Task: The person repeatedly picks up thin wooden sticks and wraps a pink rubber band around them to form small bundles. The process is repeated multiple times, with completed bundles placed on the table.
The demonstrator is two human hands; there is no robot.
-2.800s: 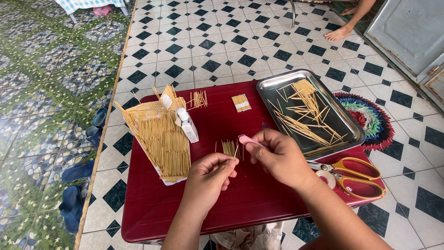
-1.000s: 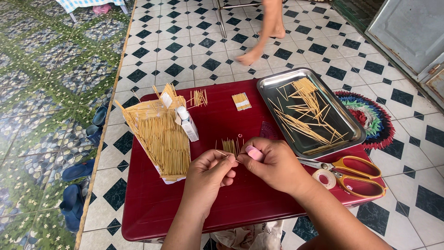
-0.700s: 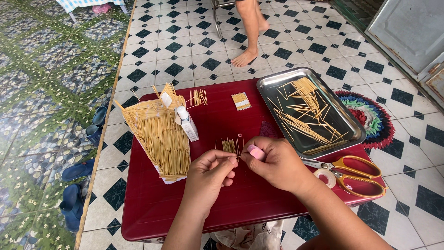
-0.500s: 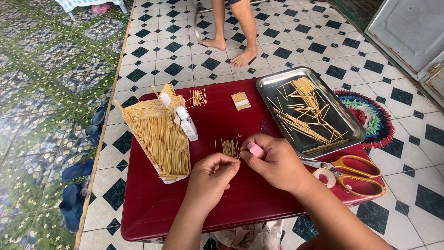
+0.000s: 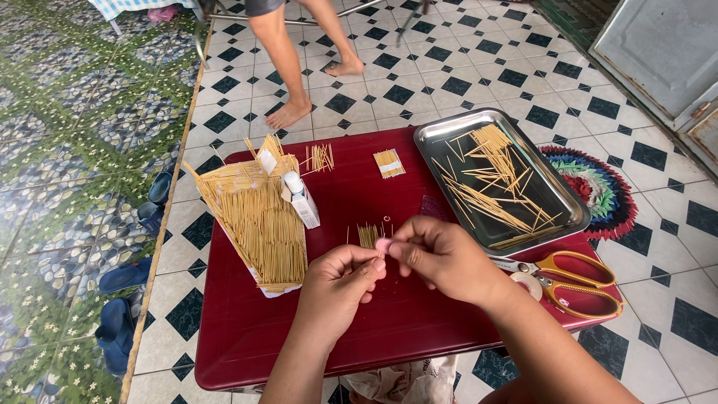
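Observation:
My left hand (image 5: 340,288) and my right hand (image 5: 441,258) meet over the middle of the red table (image 5: 247,352). Their fingertips pinch a small pink piece (image 5: 383,245) between them; what it is stays too small to tell. Just behind the fingers a few short thin sticks (image 5: 366,235) lie on the table. To the left a large fan of thin straw-coloured sticks (image 5: 262,217) rests on paper, with a small white box (image 5: 303,200) against it.
A metal tray (image 5: 449,127) of loose sticks sits at the table's right. Yellow-handled scissors (image 5: 580,280) and a tape roll (image 5: 529,284) lie by my right wrist. A tied stick bundle (image 5: 389,163) lies at the back. Another person's bare legs (image 5: 292,75) stand beyond the table. Sandals (image 5: 127,277) lie left.
The other person has walked from the upper right across the tiles to just behind the table's left corner. My hands stay together in nearly the same place.

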